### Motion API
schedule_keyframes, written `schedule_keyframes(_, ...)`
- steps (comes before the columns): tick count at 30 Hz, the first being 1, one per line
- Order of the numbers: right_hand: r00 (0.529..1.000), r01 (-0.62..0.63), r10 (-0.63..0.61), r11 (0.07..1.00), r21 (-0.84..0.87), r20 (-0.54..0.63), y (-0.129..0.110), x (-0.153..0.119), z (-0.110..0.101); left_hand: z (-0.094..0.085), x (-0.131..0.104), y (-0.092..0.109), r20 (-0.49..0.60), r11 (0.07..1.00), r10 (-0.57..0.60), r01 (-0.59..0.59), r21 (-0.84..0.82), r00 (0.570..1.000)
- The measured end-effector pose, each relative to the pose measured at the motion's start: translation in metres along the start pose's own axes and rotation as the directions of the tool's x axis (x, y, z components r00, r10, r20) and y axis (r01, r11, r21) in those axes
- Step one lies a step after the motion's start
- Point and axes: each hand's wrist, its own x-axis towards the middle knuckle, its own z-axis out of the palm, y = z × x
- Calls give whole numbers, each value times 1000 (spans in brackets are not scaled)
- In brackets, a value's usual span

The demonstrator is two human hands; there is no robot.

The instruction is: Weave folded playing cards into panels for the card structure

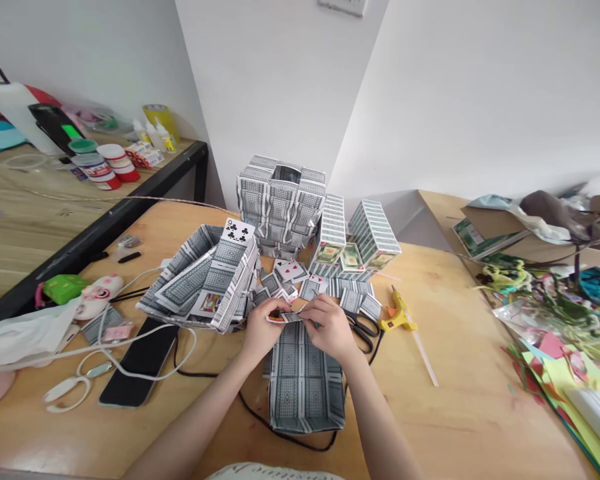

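My left hand [265, 328] and my right hand [327, 323] meet near the table's middle, both closed on a small playing card [286, 317] between their fingertips. Below them lies a long shallow tray made of grey-backed cards [306, 387], its far end partly hidden by my hands. To the left stands a larger card-built container [180, 280] with loose cards and a nine of clubs [238, 231] on top. Behind my hands are scattered cards [291, 270] and a tall card-built structure [280, 207].
Boxed card packs [374, 230] stand at the back. A yellow glue gun [399, 312] and black scissors [363, 329] lie right of my hands. A phone [139, 367] and white cables are at the left. Craft scraps [555, 360] cover the far right.
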Motion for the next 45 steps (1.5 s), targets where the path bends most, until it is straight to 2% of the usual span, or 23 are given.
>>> schedule_keyframes(7,999,-34,34,999,7,-3,0,1,0,-2,2,1,23,1000,14,-14,-15,1000)
schedule_keyframes(14,999,-51,51,999,-11,-15,1,1,2,-4,5,-2,119,999,-4,9,-36,993)
schedule_keyframes(21,991,-127,125,991,-30,-53,-1,-1,2,-3,7,0,180,998,13,-2,-59,984)
schedule_keyframes(26,992,-117,116,993,-15,-54,0,-2,2,-6,5,5,147,998,58,-55,-25,987)
schedule_keyframes(35,993,-68,70,997,32,-94,0,-3,4,-7,-2,-2,62,997,71,-71,0,996)
schedule_keyframes(45,991,-95,98,995,32,-96,0,-1,4,-7,5,-5,175,998,53,-46,-46,983)
